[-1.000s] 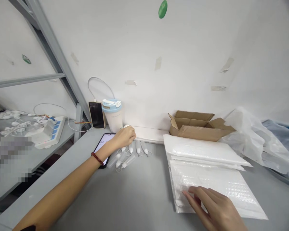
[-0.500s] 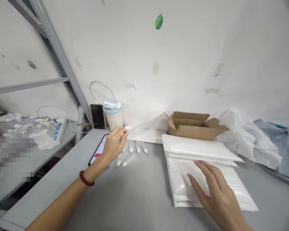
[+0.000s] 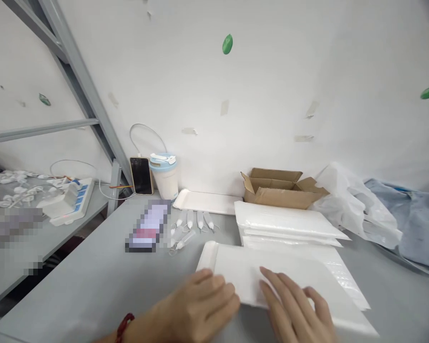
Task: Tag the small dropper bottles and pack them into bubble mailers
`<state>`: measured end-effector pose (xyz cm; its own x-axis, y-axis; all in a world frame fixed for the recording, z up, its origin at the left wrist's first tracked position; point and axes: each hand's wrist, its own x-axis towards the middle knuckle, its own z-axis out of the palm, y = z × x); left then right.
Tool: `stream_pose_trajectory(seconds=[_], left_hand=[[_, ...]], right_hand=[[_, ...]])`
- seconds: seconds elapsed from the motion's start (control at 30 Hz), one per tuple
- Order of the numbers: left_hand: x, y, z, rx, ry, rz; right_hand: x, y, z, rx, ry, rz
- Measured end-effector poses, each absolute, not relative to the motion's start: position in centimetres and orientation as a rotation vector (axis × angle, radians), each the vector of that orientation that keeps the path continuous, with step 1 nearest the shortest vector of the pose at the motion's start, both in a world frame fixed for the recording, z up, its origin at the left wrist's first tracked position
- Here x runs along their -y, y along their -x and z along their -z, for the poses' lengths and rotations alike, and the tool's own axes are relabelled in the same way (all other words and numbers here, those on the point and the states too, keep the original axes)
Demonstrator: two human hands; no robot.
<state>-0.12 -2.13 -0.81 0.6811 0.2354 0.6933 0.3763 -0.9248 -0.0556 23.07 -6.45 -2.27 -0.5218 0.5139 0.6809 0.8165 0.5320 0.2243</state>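
A smooth white mailing envelope (image 3: 250,267) with a folded flap at its left end lies slanted in front of me, over part of a stack of white bubble mailers (image 3: 286,219). My left hand (image 3: 203,305), a red bracelet at its wrist, is closed with curled fingers at the envelope's near left edge; the fingertips are partly hidden. My right hand (image 3: 296,305) rests with outstretched fingers on the envelope's near side. Beyond my left hand lie several small clear tubes with white caps and thin loops (image 3: 189,231). Another white envelope (image 3: 210,201) lies flat by the wall.
A phone with a blurred screen (image 3: 149,226) lies on the left. Behind it stand a second phone (image 3: 142,175) and a blue-lidded cup (image 3: 164,176). An opened cardboard box (image 3: 282,188) and a white plastic bag (image 3: 357,205) stand at back right. A power strip (image 3: 73,202) sits on the neighbouring table.
My left hand has come back from beside the cup toward me, bringing a white envelope over the bubble mailers. My right hand has moved slightly left and down onto it.
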Motion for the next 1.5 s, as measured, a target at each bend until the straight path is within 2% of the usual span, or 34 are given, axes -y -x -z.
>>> stream_pose_trajectory(seconds=[0.07,0.13,0.23,0.3,0.4,0.53,0.73,1.0,1.27,1.5], left_hand=[[0.9,0.4,0.8,0.851,2.798,1.267],[-0.5,1.3,0.6,1.500,2.765,1.465],[-1.8,2.4,-0.1,2.551,2.865,1.538],[-1.9,2.6,-0.4,2.875,3.065,1.505],[-1.3,2.1,-0.3,2.765,3.400,1.393],[-0.5,1.3,-0.1,2.459,3.800,1.055],[-0.1,1.1,-0.1,2.321,3.874,0.716],[0.2,0.3,0.4,2.379,3.653,1.050],[-1.2,1.8,0.0,2.434,3.229,1.016],[-1.7,2.6,-0.4,2.420,3.326,1.002]], right_hand=[[5.3,-23.4,2.4,2.209,1.022,0.796],[4.7,-23.7,2.6,2.224,1.021,0.829],[4.7,-23.4,3.2,2.279,1.034,0.835],[4.8,-22.8,3.5,2.330,1.046,0.781],[4.8,-21.8,3.6,2.373,1.087,0.672],[4.8,-21.3,3.2,2.407,1.132,0.632],[5.4,-21.5,3.9,2.518,1.064,0.537],[5.6,-20.9,3.8,2.435,1.175,0.565],[5.6,-21.0,3.4,2.422,1.097,0.636],[5.6,-20.8,3.3,2.440,1.146,0.471]])
